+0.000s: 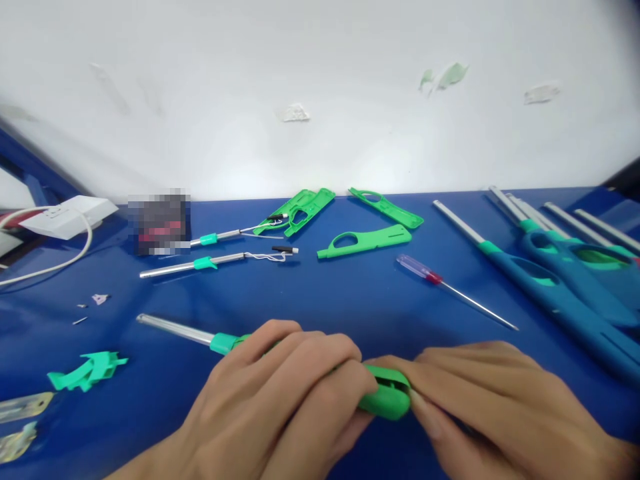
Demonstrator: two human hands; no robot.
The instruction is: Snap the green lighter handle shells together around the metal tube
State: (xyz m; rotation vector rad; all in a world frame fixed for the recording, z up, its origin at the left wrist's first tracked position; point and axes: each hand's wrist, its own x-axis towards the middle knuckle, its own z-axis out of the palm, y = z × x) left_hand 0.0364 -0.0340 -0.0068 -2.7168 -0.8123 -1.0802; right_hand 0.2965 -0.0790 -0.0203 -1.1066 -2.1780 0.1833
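Note:
My left hand (300,393) is wrapped over the body of a green utility lighter (387,400), its metal tube and teal collar sticking out to the left. A narrow dark gap shows between the two casing halves at the lighter's butt end. My right hand (500,400) pinches that end, thumb and fingers closed against it. Most of the lighter's handle is hidden under my left hand. Beyond my hands a screwdriver (423,270) with a clear and red handle lies on the blue table (345,293).
Green casing halves (370,241) lie at the back, with wired metal lighter tubes (193,265) to their left. Assembled blue lighters (540,283) are grouped at right. Teal plastic pieces (93,371), transparent parts (23,407) and a white cable (87,243) are at left. A white wall (350,147) stands behind.

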